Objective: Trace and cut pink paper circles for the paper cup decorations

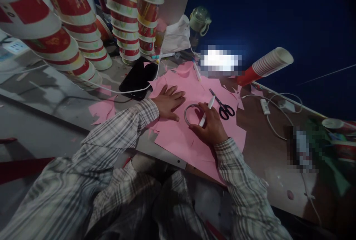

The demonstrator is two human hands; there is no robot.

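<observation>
My left hand (168, 103) lies flat with its fingers spread on the pink paper (178, 140). In my right hand (213, 126) is a white pen (207, 111), slanting up between thumb and fingers. The same hand's thumb and fingertips rest against a thin grey ring (185, 115), which lies on the paper; it may be a tape roll, but I cannot tell. Just right of that hand are scissors (226, 112) with black handles, their blades pointing away from me. Another slim white object (197, 72) sits at the far edge of the paper.
Tall stacks of red and white paper cups (128, 21) stand at the left and back. A black phone (139, 79) with a white cable lies left of the paper. Pink scraps (102, 109), a face mask (176, 34), a leaning cup stack (267, 66) and a charger cable (274, 121) surround the work area.
</observation>
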